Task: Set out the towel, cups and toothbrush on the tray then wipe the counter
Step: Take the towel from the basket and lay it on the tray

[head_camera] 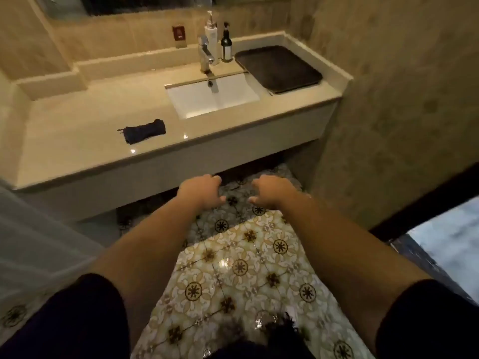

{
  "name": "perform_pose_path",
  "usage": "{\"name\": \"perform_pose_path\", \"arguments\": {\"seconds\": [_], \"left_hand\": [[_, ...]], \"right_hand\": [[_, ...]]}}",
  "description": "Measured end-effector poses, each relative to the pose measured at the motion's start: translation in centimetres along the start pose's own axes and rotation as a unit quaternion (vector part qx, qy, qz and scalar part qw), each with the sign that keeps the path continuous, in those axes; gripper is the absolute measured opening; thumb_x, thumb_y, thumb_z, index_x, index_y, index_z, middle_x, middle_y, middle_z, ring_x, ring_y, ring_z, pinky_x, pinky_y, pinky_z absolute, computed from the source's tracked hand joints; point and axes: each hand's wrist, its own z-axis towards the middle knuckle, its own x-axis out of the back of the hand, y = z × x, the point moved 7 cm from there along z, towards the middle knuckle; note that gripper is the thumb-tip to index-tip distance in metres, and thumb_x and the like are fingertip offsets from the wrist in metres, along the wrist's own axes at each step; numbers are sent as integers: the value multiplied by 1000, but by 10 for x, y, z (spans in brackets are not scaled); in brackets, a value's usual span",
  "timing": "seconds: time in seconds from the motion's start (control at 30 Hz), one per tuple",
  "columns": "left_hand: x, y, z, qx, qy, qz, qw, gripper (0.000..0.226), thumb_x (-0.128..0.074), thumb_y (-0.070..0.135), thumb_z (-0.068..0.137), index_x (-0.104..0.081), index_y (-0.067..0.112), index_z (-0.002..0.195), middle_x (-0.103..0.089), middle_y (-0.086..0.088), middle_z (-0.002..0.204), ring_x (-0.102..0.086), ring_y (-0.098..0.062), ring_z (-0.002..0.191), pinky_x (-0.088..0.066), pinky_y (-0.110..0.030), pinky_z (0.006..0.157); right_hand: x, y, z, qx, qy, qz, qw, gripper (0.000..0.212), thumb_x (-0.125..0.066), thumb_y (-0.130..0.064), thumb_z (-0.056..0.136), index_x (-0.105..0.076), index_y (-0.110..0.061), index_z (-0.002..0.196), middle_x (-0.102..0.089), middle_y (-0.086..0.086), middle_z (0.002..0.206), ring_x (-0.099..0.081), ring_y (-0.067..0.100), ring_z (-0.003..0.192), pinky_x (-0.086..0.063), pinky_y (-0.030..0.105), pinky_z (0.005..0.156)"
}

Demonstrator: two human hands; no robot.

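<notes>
A dark rectangular tray (278, 68) lies bare on the beige counter (77, 120), right of the sink. A dark blue cloth (145, 130), bunched up, rests on the counter left of the sink near the front edge. My left hand (203, 191) and my right hand (270, 193) reach forward side by side below the counter's front edge, over the floor. Both hold nothing, with fingers loosely curled and apart. No cups or toothbrush show in this view.
A white sink (212, 99) with a chrome tap (206, 54) sits mid-counter. A white pump bottle (211, 40) and a dark pump bottle (226, 46) stand behind it. A wall (401, 99) closes the right side. Patterned tiles (246, 268) cover the floor.
</notes>
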Motion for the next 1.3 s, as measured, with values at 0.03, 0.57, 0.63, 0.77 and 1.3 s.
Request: {"name": "perform_pose_path", "arguments": {"seconds": [0.03,0.57,0.63,0.77,1.3], "left_hand": [[1,14,0,-29,-1,11,1000,52,-52,56,93,-52,21,131,-61,-5,123,-62,-28,106,-55,-46,83],[-30,488,-141,-404,52,74,910,50,-55,56,88,-57,22,125,-64,-7,125,-63,-31,110,-51,-44,85],[-52,554,-181,-443,52,77,892,44,-55,54,90,-57,21,119,-65,-8,119,-65,-32,105,-52,-44,82],[-90,661,-253,-490,70,72,866,46,-55,53,92,-58,17,120,-65,-10,122,-63,-34,109,-48,-44,83],[-208,858,-257,-444,67,-39,893,42,-54,46,94,-54,16,124,-61,-12,124,-59,-33,111,-51,-48,90]], "right_hand": [[-3,10,-13,-21,-1,-3,1000,57,-51,-57,90,-48,-22,135,-54,9,133,-54,31,118,-45,47,93],[-106,268,-479,-393,114,96,907,54,-51,-58,84,-56,-30,130,-60,7,125,-59,32,110,-49,48,88],[-129,299,-550,-434,122,95,888,52,-53,-56,87,-55,-30,131,-59,7,124,-59,32,110,-49,47,88],[-165,346,-676,-497,137,105,850,48,-53,-57,85,-60,-24,119,-59,3,113,-60,28,102,-47,47,81],[-319,525,-777,-525,29,225,820,39,-57,-49,87,-61,-26,118,-62,2,113,-58,21,96,-52,42,81]]}}
